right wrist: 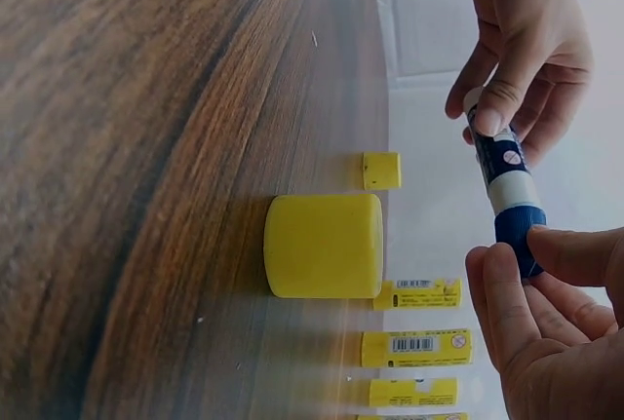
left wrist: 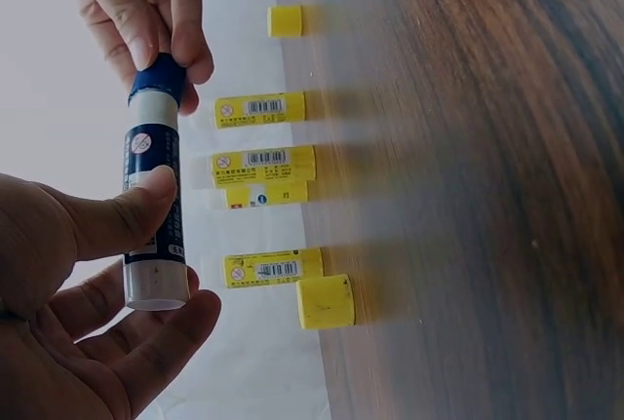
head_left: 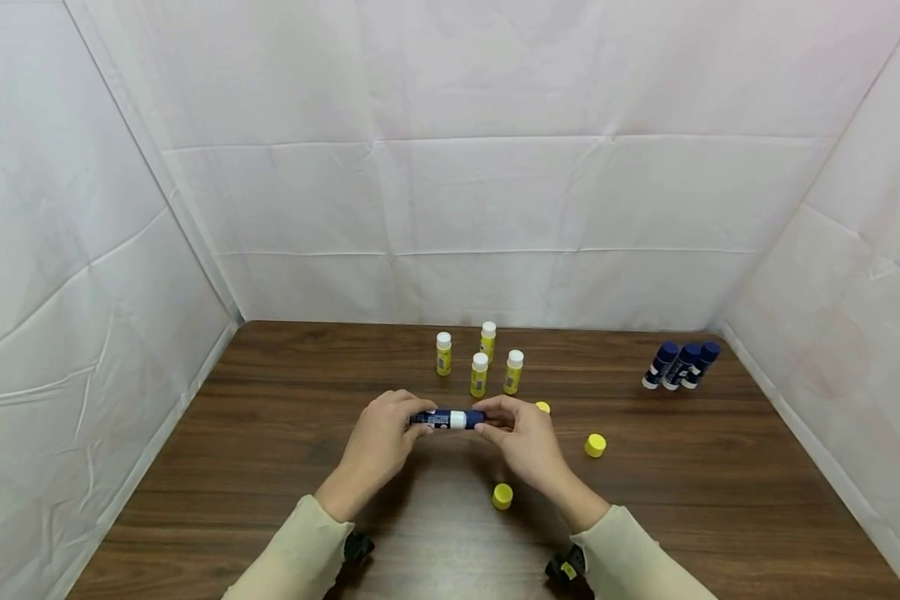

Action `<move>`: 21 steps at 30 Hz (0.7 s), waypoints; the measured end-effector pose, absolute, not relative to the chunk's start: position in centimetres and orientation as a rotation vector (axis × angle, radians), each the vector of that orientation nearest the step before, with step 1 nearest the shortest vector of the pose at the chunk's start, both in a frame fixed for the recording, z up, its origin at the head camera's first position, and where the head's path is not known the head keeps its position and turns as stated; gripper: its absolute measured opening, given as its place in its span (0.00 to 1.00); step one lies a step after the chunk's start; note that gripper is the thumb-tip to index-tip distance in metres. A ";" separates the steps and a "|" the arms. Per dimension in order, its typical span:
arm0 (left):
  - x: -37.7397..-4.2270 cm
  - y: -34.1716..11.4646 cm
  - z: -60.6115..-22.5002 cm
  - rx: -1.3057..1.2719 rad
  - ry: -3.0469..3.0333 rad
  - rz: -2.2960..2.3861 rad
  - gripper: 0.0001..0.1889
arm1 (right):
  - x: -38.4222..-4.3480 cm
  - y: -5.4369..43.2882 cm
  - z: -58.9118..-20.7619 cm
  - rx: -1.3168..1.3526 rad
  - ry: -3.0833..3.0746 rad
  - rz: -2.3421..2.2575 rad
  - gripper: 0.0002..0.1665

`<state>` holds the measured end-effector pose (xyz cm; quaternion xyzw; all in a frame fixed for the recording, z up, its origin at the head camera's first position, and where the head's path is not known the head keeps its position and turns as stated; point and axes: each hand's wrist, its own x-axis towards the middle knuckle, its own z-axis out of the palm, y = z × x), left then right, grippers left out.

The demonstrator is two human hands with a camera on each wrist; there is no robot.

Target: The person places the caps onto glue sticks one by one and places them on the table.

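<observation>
A dark blue glue stick (head_left: 457,419) is held sideways above the table between the two hands. My left hand (head_left: 381,437) grips its labelled body, with the thumb along the label in the left wrist view. The fingertips of my right hand (head_left: 527,437) pinch the blue cap (right wrist: 520,230) at the other end. Between cap and body a white band (left wrist: 154,108) shows. Beyond the hands, several yellow glue sticks (head_left: 444,354) stand upright, their tops white. Three yellow caps lie near the right hand: one close by (head_left: 502,497), another further right (head_left: 596,445), and one partly hidden (head_left: 543,407).
Three blue glue sticks (head_left: 681,367) stand side by side at the far right of the brown wooden table (head_left: 270,492). White cloth (head_left: 495,192) hangs behind the table and along both sides.
</observation>
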<state>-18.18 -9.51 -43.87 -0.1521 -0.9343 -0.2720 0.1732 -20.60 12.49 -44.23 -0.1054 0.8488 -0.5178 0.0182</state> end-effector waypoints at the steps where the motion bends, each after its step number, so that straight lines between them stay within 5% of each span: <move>1: -18.2 -9.5 -43.9 -0.433 -2.649 -0.769 0.14 | -20.6 12.5 -44.2 -0.328 2.635 -1.610 0.11; 21: -18.2 -9.2 -44.0 -0.471 -2.631 -0.738 0.14 | -20.2 12.2 -44.4 -0.310 2.600 -1.654 0.11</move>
